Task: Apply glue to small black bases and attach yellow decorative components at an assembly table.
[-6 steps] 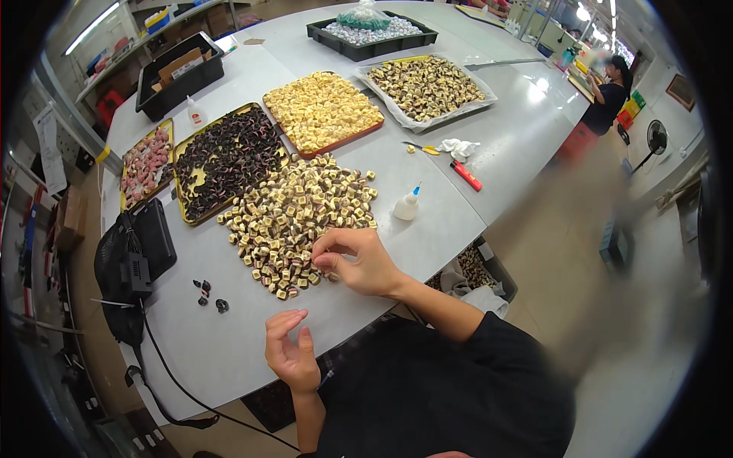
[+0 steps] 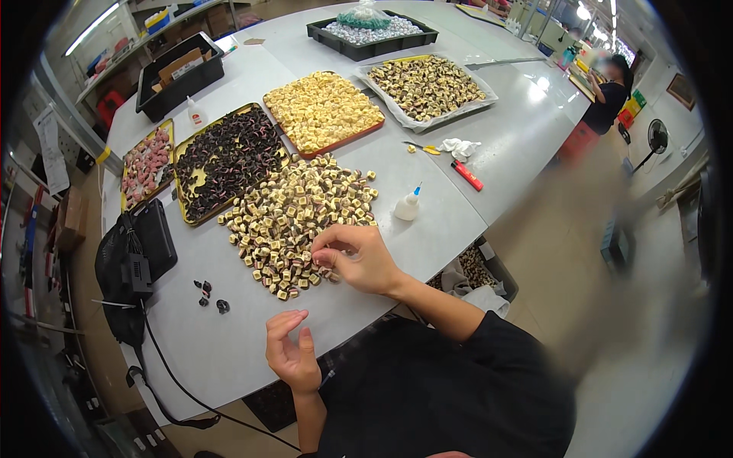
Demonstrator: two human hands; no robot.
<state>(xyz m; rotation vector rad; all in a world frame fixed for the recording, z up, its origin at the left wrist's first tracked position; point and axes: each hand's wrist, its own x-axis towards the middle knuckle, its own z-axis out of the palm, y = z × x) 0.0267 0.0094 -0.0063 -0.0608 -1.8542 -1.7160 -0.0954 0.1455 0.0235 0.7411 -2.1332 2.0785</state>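
A heap of small cube-like pieces, cream-topped with dark and pinkish sides, lies loose on the table. Over its near right edge my right hand is closed in a pinch, thumb against fingertips. What sits in that pinch, if anything, is too small to make out. My left hand hovers at the table's near edge, palm turned inward, thumb and fingers apart with nothing between them. A few dark scraps lie left of the heap. To its right stands a white squeeze bottle with a blue tip.
Behind the heap are trays of dark curled pieces, cream pieces, pink pieces and finished-looking cubes. A red marker-like tube and crumpled tissue lie right. A black bag with a cable occupies the left edge.
My right hand has shifted very slightly away from me, still pinched. My left hand and the things on the table look the same.
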